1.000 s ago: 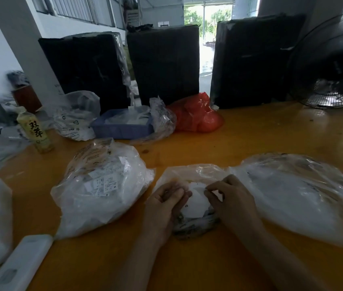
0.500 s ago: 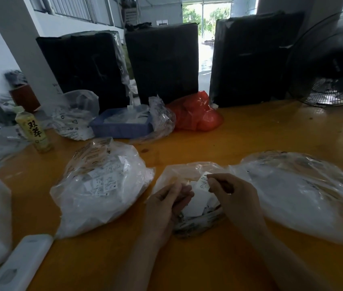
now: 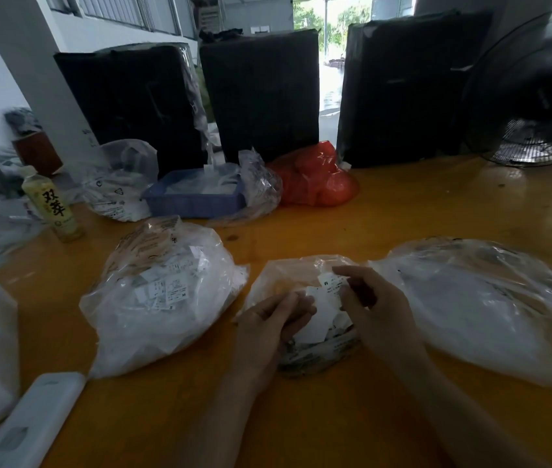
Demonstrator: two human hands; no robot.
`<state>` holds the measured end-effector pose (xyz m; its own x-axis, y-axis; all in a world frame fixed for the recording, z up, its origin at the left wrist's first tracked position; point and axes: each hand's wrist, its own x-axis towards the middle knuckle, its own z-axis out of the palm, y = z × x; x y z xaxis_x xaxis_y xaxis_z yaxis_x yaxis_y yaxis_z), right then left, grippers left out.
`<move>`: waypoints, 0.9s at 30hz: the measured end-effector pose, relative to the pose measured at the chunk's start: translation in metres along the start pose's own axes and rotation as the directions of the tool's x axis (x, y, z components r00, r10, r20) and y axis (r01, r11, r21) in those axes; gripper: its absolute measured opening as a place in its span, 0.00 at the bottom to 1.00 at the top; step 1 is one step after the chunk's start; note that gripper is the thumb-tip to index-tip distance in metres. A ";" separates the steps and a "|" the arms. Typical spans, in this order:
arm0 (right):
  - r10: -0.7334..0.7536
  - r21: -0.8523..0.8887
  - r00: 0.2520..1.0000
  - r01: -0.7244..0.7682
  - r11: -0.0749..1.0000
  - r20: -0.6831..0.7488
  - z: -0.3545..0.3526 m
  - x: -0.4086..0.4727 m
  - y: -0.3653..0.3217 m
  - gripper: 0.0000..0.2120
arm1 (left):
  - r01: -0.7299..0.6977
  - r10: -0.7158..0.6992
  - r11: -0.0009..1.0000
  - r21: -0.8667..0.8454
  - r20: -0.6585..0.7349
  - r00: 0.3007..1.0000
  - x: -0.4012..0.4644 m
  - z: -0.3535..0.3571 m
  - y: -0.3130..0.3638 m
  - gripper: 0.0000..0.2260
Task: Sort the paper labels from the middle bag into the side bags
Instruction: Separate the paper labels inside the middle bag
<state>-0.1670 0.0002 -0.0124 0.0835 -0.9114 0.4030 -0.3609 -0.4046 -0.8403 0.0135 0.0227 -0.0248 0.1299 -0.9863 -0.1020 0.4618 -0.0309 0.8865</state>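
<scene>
Three clear plastic bags lie on the orange table. The middle bag [image 3: 278,278] is small and holds white paper labels [image 3: 318,319]. My left hand [image 3: 267,329] rests on its left side with fingers curled on the labels. My right hand [image 3: 369,309] pinches a small printed label [image 3: 330,285] lifted just above the bag's opening. The left bag [image 3: 166,292] is full of white labels with size letters. The right bag [image 3: 490,305] is wide and flatter, with pale contents that I cannot make out.
A blue tray [image 3: 197,201], a red bag [image 3: 315,179] and another clear bag [image 3: 119,184] sit behind, before three black wrapped blocks. A drink bottle [image 3: 53,204] stands far left. A white flat device [image 3: 24,430] lies at front left. A fan [image 3: 534,96] stands at right.
My right hand has lifted a printed label up out of the middle bag. My left hand stayed on the bag's left side.
</scene>
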 end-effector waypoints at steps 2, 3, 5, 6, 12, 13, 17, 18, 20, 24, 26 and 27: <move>-0.032 -0.030 0.999 0.032 0.999 0.016 0.000 0.000 -0.002 0.18 | -0.008 0.008 1.000 0.028 0.010 1.000 0.000 -0.001 -0.001 0.16; -0.036 -0.040 0.999 0.036 0.999 0.011 0.000 0.000 -0.002 0.19 | -0.013 0.012 0.999 0.043 0.015 1.000 0.000 -0.001 -0.001 0.16; -0.028 -0.044 1.000 0.027 0.999 -0.012 -0.001 0.001 -0.001 0.15 | -0.020 0.019 0.998 0.060 0.020 1.000 0.000 -0.001 -0.002 0.16; -0.026 -0.046 1.000 0.025 0.999 -0.017 -0.001 0.001 -0.001 0.12 | -0.024 0.023 0.998 0.061 0.021 1.000 0.000 -0.001 -0.002 0.16; -0.048 -0.092 0.999 0.050 0.994 0.023 -0.006 0.001 -0.006 0.10 | -0.042 0.038 0.994 0.100 0.042 0.998 -0.002 -0.003 -0.003 0.10; -0.057 -0.103 0.998 0.059 0.993 0.027 -0.006 0.001 -0.007 0.10 | -0.050 0.045 0.992 0.117 0.049 0.998 -0.002 -0.003 -0.003 0.09; -0.088 -0.144 0.996 0.089 0.985 0.016 -0.005 0.001 -0.007 0.10 | -0.085 0.073 0.980 0.182 0.072 0.995 -0.004 -0.002 -0.002 0.09; -0.098 -0.153 0.995 0.099 0.983 0.019 -0.006 0.001 -0.006 0.10 | -0.092 0.079 0.975 0.202 0.071 0.994 -0.004 -0.002 -0.002 0.08; -0.144 -0.179 0.989 0.149 0.973 0.041 -0.005 0.002 -0.006 0.10 | -0.106 0.092 0.962 0.251 0.068 0.993 -0.005 -0.002 -0.004 0.08; -0.224 -0.212 0.970 0.240 0.947 0.099 -0.004 0.002 -0.003 0.12 | -0.151 0.137 0.914 0.376 0.065 0.988 -0.006 -0.004 -0.005 0.07; -0.224 -0.223 0.964 0.252 0.942 0.143 -0.001 0.001 -0.001 0.13 | -0.183 0.164 0.873 0.452 0.081 0.983 -0.005 -0.006 -0.005 0.08; -0.220 -0.224 0.962 0.254 0.941 0.164 0.000 0.001 0.000 0.14 | -0.191 0.170 0.857 0.478 0.088 0.982 -0.005 -0.006 -0.005 0.09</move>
<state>-0.1667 -0.0003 -0.0119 0.3125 -0.7997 0.5127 -0.5269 -0.5950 -0.6069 0.0160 0.0290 -0.0319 0.1288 -0.9876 0.0897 -0.0482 0.0841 0.9953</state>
